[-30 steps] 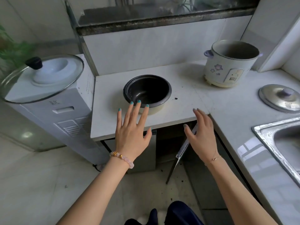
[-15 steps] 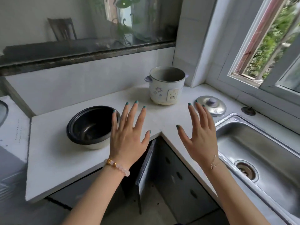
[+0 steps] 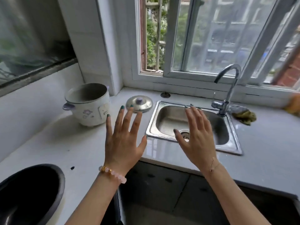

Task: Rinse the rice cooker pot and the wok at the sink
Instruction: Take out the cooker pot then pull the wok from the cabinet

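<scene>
Overhead, steel sink (image 3: 233,140), curved faucet (image 3: 230,82)

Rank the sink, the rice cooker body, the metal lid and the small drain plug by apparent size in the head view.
1. sink
2. rice cooker body
3. metal lid
4. drain plug
The order looks clear; all four sit at roughly similar distance, so nearness hardly skews it.

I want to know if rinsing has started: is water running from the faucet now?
No, the faucet shows no stream, the sink is empty, and both hands hover open.
</scene>
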Demonstrator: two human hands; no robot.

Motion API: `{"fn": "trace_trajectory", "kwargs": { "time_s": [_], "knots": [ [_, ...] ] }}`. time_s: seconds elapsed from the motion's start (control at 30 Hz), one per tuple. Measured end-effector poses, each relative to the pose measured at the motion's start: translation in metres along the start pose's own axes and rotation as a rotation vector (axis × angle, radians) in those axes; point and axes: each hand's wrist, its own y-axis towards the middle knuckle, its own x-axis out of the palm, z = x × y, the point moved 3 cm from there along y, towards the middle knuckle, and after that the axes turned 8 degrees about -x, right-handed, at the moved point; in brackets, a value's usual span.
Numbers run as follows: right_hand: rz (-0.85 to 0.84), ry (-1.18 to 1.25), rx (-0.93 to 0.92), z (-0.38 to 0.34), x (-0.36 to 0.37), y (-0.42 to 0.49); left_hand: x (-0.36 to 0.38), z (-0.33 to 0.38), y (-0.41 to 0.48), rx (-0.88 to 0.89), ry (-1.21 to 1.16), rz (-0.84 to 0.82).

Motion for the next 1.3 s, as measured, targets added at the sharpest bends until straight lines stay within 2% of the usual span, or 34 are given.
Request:
{"fn": "trace_trajectory", "kwargs": {
  "time_s": [0.23,0.33,0.67,0.93,1.17,1.3],
  "knots": [
    [0.021,-0.153,0.181,-0.026,-0.048,-0.057,-0.002,0.002,-0.022,0.238,-0.137,-0.005],
    [0.026,-0.201,0.246,-0.037,-0.074,-0.076,-0.011,0.009,-0.024,0.277,-0.223,0.002],
    [0.077,-0.394,0.43,-0.061,-0.171,-0.155,-0.056,0.084,-0.087,0.489,-0.51,-0.006],
    [0.141,-0.596,0.661,-0.107,-0.267,-0.268,-0.126,0.149,-0.178,0.786,-0.638,-0.041],
    [0.211,-0.806,0.859,-0.179,-0.344,-0.378,-0.198,0.181,-0.275,1.019,-0.818,-0.068],
    [0.193,-0.921,0.984,-0.225,-0.38,-0.431,-0.236,0.2,-0.341,1.181,-0.905,-0.097]
  ]
}}
